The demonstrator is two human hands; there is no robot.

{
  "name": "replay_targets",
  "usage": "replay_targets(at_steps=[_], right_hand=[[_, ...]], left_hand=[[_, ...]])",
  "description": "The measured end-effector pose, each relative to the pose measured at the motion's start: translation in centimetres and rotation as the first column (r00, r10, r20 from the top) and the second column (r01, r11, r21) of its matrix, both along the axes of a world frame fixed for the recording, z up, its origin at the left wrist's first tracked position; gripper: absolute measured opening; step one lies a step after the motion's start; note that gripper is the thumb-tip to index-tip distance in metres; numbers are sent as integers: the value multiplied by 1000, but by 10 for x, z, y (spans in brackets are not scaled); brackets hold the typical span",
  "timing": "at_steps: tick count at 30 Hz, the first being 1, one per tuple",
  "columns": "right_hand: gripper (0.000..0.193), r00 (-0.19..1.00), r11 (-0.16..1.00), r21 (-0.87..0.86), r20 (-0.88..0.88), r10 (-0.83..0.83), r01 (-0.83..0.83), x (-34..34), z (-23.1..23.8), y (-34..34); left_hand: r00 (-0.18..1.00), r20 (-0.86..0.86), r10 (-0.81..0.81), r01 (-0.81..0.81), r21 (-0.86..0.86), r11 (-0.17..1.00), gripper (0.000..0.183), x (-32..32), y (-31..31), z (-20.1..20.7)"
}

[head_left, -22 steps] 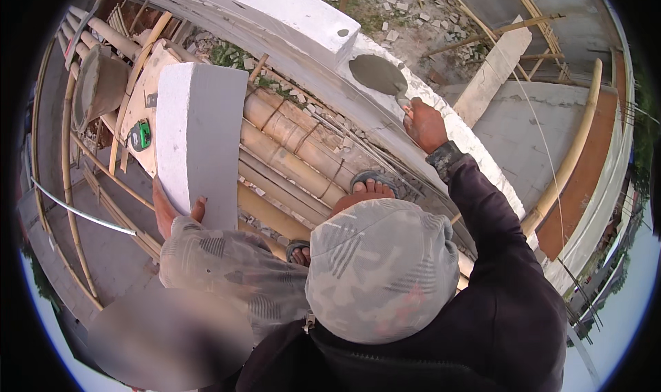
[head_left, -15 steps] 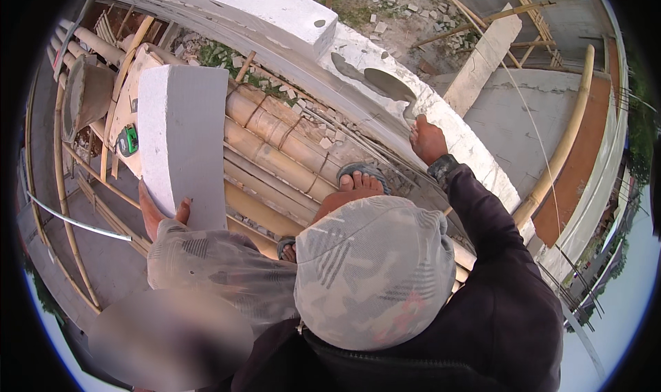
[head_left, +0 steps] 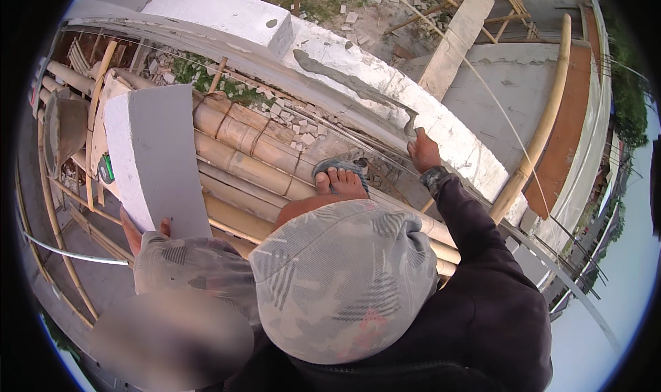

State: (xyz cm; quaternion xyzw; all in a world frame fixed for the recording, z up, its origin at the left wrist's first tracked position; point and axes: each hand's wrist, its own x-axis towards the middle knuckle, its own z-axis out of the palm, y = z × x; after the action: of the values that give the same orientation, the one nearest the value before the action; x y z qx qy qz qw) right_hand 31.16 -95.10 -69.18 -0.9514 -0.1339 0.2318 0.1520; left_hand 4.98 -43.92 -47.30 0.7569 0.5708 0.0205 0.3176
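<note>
My right hand (head_left: 425,152) is closed round the handle of a trowel (head_left: 411,125), its thin neck showing above my fist. The blade lies low over the top of a white block wall (head_left: 461,141), seen nearly edge-on. A ragged strip of wet grey mortar (head_left: 323,68) runs along that top, toward a white block (head_left: 227,13) laid on the wall. On the left, my left hand (head_left: 141,232) clasps the near end of a loose lightweight concrete block (head_left: 162,158), fingers on one side and thumb on the other. That block stands tilted by my left knee.
Bamboo poles (head_left: 248,165) form the platform under my sandalled foot (head_left: 341,182). A green tape measure (head_left: 105,168) lies on a board beyond the loose block, near a mortar-stained container (head_left: 65,134). A string (head_left: 475,72) crosses above the wall, and a thick bamboo pole (head_left: 537,144) rises at right.
The trowel blade has turned from broad face to nearly edge-on, and the mortar now shows as a longer strip. The whole view has shifted; my left hand keeps hold of the block.
</note>
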Motion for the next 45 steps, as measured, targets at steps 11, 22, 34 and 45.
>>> replay_targets(at_steps=[11,22,34,45], right_hand=[[36,993,999,17,106,-43,41,-17,-14,-57],[34,970,975,-13,107,-218,221,-8,-22,-84],[32,958,784,557,84,274,-273,60,156,198],[33,120,77,92,829,546,-993,7,278,759]], left_hand=[[962,-262,74,-46,112,993,86,0,8,-10],[922,-199,333,-323,82,943,85,55,-25,8],[957,-90,-277,291,351,890,97,-23,7,1],[940,-73,-333,340,260,904,91,-24,14,15]])
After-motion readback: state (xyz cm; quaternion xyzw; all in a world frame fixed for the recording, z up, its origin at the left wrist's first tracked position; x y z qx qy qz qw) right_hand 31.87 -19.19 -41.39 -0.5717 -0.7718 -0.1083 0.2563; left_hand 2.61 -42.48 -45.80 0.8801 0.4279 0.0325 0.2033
